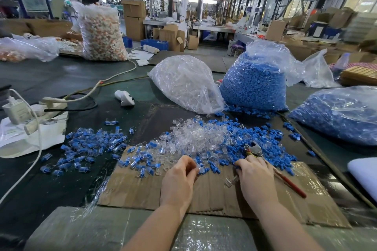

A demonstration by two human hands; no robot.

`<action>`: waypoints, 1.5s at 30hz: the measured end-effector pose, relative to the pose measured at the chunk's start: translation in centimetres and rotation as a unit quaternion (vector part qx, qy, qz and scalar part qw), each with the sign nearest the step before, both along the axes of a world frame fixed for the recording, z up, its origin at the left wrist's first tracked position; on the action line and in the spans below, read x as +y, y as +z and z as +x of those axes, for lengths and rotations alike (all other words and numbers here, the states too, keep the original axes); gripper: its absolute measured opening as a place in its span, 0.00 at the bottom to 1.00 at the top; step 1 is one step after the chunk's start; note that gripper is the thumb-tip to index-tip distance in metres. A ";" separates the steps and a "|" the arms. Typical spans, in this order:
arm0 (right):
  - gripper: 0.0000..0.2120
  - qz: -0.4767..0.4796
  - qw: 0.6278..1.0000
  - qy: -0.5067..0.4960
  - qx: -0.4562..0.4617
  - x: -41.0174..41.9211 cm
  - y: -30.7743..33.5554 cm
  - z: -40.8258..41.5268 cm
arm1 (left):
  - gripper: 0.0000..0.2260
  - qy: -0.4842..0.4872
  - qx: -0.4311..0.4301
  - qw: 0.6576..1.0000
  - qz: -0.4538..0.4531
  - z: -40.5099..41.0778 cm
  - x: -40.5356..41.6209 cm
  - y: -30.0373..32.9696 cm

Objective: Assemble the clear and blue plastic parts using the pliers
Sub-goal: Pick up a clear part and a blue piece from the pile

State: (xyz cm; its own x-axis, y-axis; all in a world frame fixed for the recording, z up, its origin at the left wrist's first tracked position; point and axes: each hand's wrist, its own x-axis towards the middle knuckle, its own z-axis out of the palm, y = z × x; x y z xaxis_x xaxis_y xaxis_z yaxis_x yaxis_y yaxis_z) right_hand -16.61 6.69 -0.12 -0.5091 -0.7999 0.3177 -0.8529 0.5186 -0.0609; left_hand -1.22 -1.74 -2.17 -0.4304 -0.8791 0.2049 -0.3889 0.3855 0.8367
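Observation:
A heap of clear plastic parts (195, 138) lies mid-table, with loose blue parts (253, 142) to its right. Joined clear-and-blue pieces (85, 144) are spread to the left. My left hand (179, 177) has its fingers curled at the heap's near edge, pinching a clear part. My right hand (255, 177) grips the pliers (255, 151); the metal jaws stick out above my fingers and the red handle (291, 184) trails to the right. One clear part (229, 182) lies on the cardboard sheet (130, 187) between my hands.
Behind the heap stand a bag of clear parts (187, 85) and a bag of blue parts (257, 85); another blue bag (342, 114) lies at right. A power strip, charger and cables (30, 112) sit at left, a white controller (124, 98) beyond. A person sits far left.

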 end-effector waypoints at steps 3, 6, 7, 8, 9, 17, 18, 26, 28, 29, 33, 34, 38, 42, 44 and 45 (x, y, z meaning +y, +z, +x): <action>0.07 -0.056 0.998 0.010 -0.018 0.2 0.3 0.6 | 0.06 -0.003 0.009 1.000 0.004 0.0 0.0 0.0; 0.03 -0.168 0.980 0.054 -0.089 0.1 0.9 2.0 | 0.05 -0.001 0.020 1.000 0.011 0.2 0.0 0.1; 0.03 -0.188 0.973 0.067 -0.120 0.0 1.0 2.7 | 0.05 -0.003 0.023 1.000 0.016 0.2 0.0 0.2; 0.03 -0.199 0.966 0.076 -0.146 -0.1 0.9 3.5 | 0.05 -0.006 0.026 0.999 0.021 0.2 0.0 0.3; 0.03 -0.209 0.960 0.082 -0.165 -0.1 0.7 4.3 | 0.06 -0.010 0.029 0.999 0.026 0.3 0.1 0.4; 0.03 -0.287 0.926 0.073 -0.232 -0.1 -1.2 6.5 | 0.11 -0.011 0.058 0.997 0.053 0.7 0.1 0.6; 0.03 -0.289 0.924 0.073 -0.239 0.0 -1.3 6.5 | 0.11 -0.013 0.056 0.997 0.053 0.7 0.1 0.6; 0.06 -0.282 0.926 0.101 -0.229 0.1 -1.0 6.8 | 0.07 -0.040 0.075 0.992 0.093 0.8 0.0 0.3; 0.06 -0.274 0.928 0.102 -0.232 0.1 -0.9 6.8 | 0.08 -0.049 0.072 0.991 0.097 0.8 0.0 0.4; 0.06 -0.270 0.929 0.102 -0.231 0.1 -0.9 6.8 | 0.08 -0.054 0.073 0.991 0.098 0.9 0.0 0.4; 0.06 -0.243 0.939 0.088 -0.225 0.2 -1.1 6.8 | 0.07 -0.062 0.077 0.990 0.101 1.0 0.0 0.3; 0.06 -0.235 0.942 0.084 -0.223 0.2 -1.1 6.8 | 0.07 -0.061 0.075 0.990 0.098 1.0 -0.1 0.3; 0.07 -0.203 0.955 0.077 -0.202 0.0 -1.3 6.8 | 0.08 -0.071 0.067 0.991 0.095 1.0 0.0 0.4; 0.06 -0.192 0.959 0.078 -0.191 -0.1 -1.4 6.8 | 0.08 -0.076 0.054 0.991 0.093 1.0 0.0 0.5; 0.05 -0.195 0.959 0.083 -0.188 -0.1 -1.4 6.8 | 0.08 -0.071 0.051 0.992 0.086 1.0 0.0 0.5; 0.04 -0.200 0.959 0.088 -0.183 -0.1 -1.3 6.9 | 0.08 -0.068 0.050 0.993 0.083 0.9 0.1 0.6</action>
State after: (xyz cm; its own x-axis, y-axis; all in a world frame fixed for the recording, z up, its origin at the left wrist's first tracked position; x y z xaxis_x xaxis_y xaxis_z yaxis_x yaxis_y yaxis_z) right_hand -9.75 6.62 -1.46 -0.5134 -0.7349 0.4431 -0.8087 0.2415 -0.5363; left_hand -0.27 -1.67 -1.59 -0.5326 -0.8391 0.1102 -0.2536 0.2824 0.9252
